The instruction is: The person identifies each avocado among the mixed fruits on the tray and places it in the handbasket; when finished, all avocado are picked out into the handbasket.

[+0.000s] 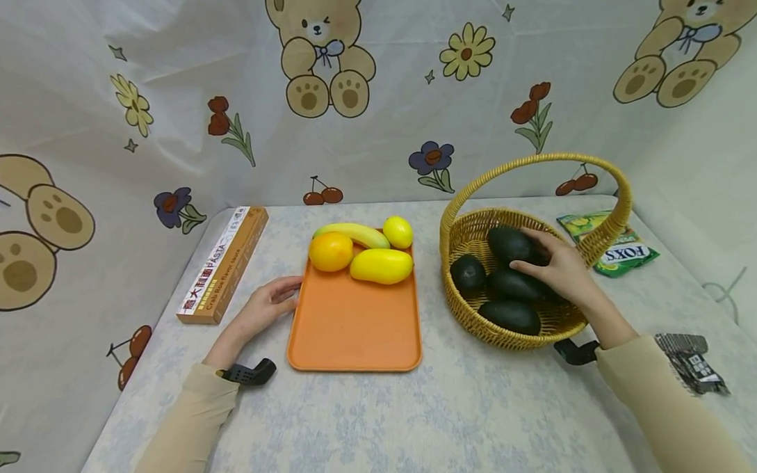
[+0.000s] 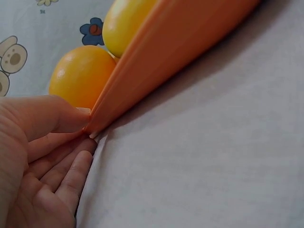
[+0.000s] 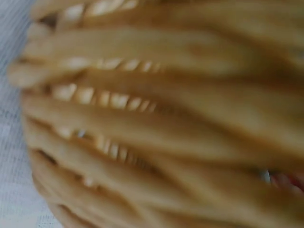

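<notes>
In the head view, my left hand (image 1: 266, 308) is at the left edge of an orange tray (image 1: 355, 333). The left wrist view shows its thumb and fingers pinching the tray's rim (image 2: 124, 80). An orange (image 1: 331, 251), a mango (image 1: 382, 266), a banana (image 1: 353, 233) and a lemon (image 1: 398, 232) lie at the tray's far end. Inside a wicker basket (image 1: 460, 314), my right hand (image 1: 562, 267) grips the uppermost dark avocado (image 1: 508, 245). Several more avocados (image 1: 510, 317) lie around it. Only blurred basket weave (image 3: 118, 118) fills the right wrist view.
A pasta box (image 1: 224, 266) lies left of the tray. The basket's tall handle (image 1: 544, 159) arches over the right side. Behind the basket lies a green Foxs bag (image 1: 622, 255); a dark packet (image 1: 693, 362) lies near the right forearm. A patterned cloth hangs behind the table.
</notes>
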`<state>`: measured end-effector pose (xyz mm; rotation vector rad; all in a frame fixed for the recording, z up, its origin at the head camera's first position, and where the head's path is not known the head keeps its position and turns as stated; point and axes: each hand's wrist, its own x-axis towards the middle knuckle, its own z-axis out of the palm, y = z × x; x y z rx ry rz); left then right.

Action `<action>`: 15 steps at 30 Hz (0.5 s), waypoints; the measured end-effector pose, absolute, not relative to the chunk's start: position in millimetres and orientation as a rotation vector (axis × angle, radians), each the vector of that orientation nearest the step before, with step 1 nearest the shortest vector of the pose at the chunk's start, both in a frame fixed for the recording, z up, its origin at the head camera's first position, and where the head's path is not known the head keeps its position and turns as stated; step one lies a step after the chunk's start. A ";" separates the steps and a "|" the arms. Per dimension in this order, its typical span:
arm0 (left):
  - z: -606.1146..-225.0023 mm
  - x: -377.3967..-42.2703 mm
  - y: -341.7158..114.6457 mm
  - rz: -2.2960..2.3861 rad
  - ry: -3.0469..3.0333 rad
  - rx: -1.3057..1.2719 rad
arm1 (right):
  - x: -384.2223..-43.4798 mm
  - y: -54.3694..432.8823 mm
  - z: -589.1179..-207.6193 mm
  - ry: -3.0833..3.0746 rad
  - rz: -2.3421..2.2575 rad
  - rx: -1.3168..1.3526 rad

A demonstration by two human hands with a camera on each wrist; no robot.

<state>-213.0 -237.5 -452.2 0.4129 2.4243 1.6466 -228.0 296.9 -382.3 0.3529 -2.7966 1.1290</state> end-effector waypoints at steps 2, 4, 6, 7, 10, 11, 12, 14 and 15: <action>-452.1 -212.8 -237.3 1.653 2.416 0.416 | -227.8 297.2 -383.4 -2.798 1.137 0.361; -451.9 -212.5 -237.0 1.655 2.412 0.417 | -227.6 297.7 -384.0 -2.798 1.152 0.359; -452.1 -212.6 -236.9 1.653 2.415 0.423 | -227.1 298.3 -383.9 -2.796 1.182 0.352; -452.2 -212.8 -236.9 1.652 2.418 0.425 | -226.8 298.6 -383.6 -2.796 1.197 0.346; -452.6 -213.3 -236.8 1.650 2.423 0.427 | -225.9 299.9 -382.4 -2.784 1.242 0.335; -452.7 -213.6 -236.8 1.650 2.422 0.424 | -225.2 300.3 -381.6 -2.774 1.262 0.332; -452.8 -213.8 -236.8 1.650 2.419 0.422 | -224.2 301.0 -380.8 -2.767 1.278 0.322; -452.6 -214.4 -237.0 1.632 2.427 0.416 | -221.0 302.0 -378.7 -2.739 1.327 0.306; -451.9 -214.2 -237.2 1.608 2.446 0.413 | -218.3 302.5 -377.4 -2.727 1.352 0.298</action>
